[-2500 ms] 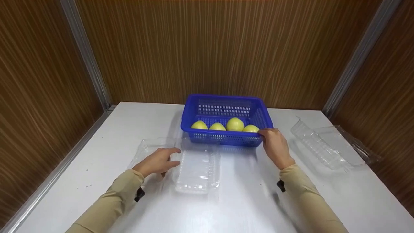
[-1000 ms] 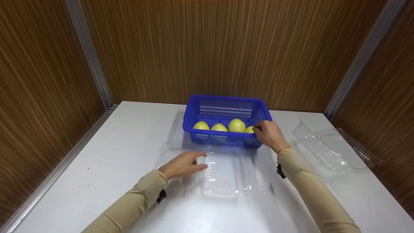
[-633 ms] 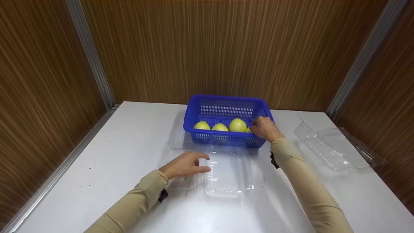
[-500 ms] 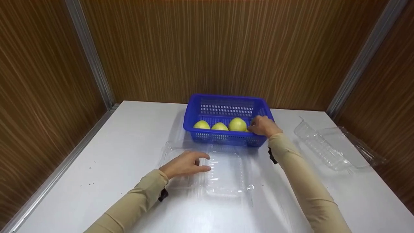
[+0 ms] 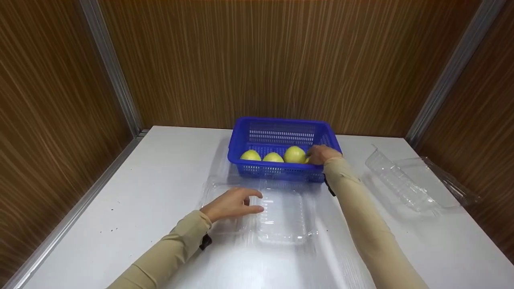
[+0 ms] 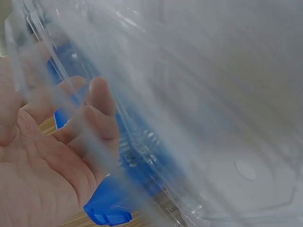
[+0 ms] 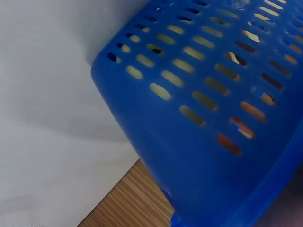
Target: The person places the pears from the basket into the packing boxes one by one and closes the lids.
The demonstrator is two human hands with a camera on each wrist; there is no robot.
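Observation:
A blue plastic basket stands at the back of the table, with several round pale yellow-green fruits along its front side. My right hand reaches over the basket's right front corner, at the rightmost fruit, which it nearly covers. Its fingertips are hidden in the head view; the right wrist view mostly shows the basket wall. In front of the basket lies a clear plastic clamshell container, unfolded flat. My left hand is over its left half, thumb and fingers spread apart around nothing.
More clear plastic containers lie at the right side of the white table. Wood-patterned walls enclose the table at the back and both sides. Small dark specks dot the left of the tabletop.
My right hand has moved from the basket's rim inward and down onto the rightmost fruit. The clamshell container and my left hand shifted right earlier, then stayed nearly still.

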